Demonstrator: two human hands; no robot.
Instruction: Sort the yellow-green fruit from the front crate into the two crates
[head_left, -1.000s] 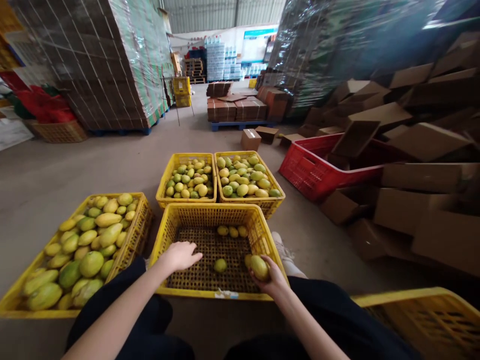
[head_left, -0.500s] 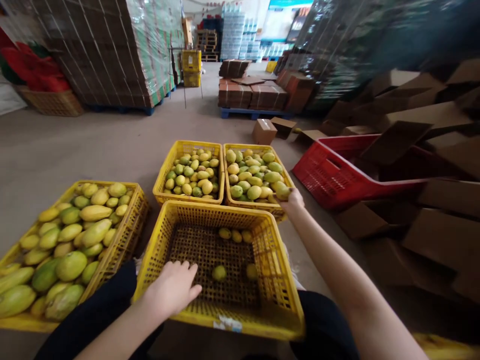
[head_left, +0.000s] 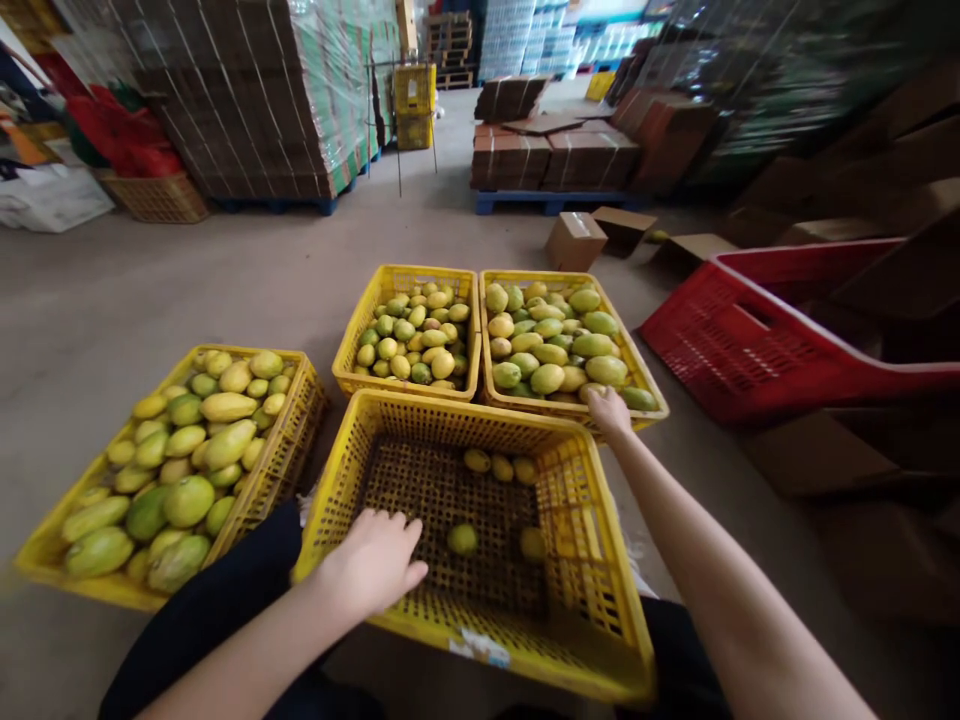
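Observation:
My left hand (head_left: 380,562) reaches over the near left side of a yellow plastic crate (head_left: 480,625), fingers stretched, holding nothing. Several small yellow-green fruits, mangoes or papayas by their look, lie in that crate, one green fruit (head_left: 463,539) near the middle. At the near edge of the far right crate (head_left: 649,385), my right hand (head_left: 611,412) is closed at a yellowish fruit (head_left: 592,391), its fingertips partly hidden. A larger green-yellow fruit (head_left: 605,371) lies just beyond it.
Another yellow crate (head_left: 346,365) of fruit stands far left of centre, and a fuller one (head_left: 289,445) at my left. On the right are a red crate (head_left: 712,350) and loose cardboard boxes (head_left: 825,450). Bundled cardboard on a blue pallet (head_left: 555,200) sits ahead.
The view has shifted, moving the crates rightward in the picture. My right hand has left the larger fruit in the far right crate and moved to one nearer the edge. My left hand stays over the near crate.

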